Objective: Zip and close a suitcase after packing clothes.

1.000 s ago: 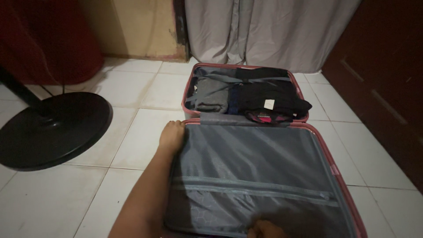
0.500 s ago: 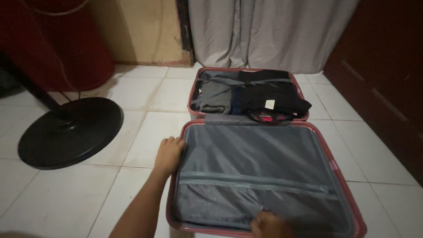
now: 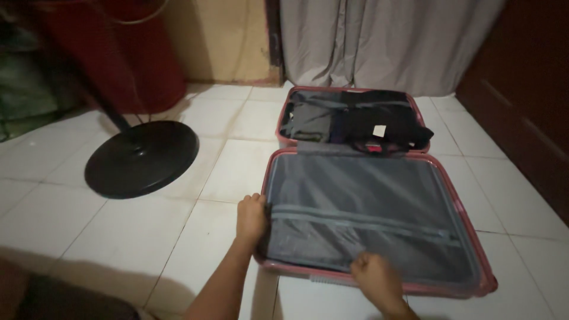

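A pink hard-shell suitcase lies open flat on the white tiled floor. Its near half [image 3: 468, 234] shows a grey zipped lining panel [image 3: 361, 207]. The far half [image 3: 283, 121] is packed with folded grey and black clothes [image 3: 355, 121]. My left hand [image 3: 251, 217] grips the left rim of the near half, fingers curled over the edge. My right hand [image 3: 373, 274] rests curled on the near front rim by the lining; whether it pinches anything there is unclear.
A fan's round black base [image 3: 142, 157] with a dark slanted pole stands on the tiles to the left. A red object [image 3: 142, 53] and a grey curtain [image 3: 385, 41] line the back wall. A dark wooden door [image 3: 527, 89] is at the right.
My left hand slid down the suitcase's left rim toward me. The view pulled back and shifted, so the near front edge and more of my right hand now show.
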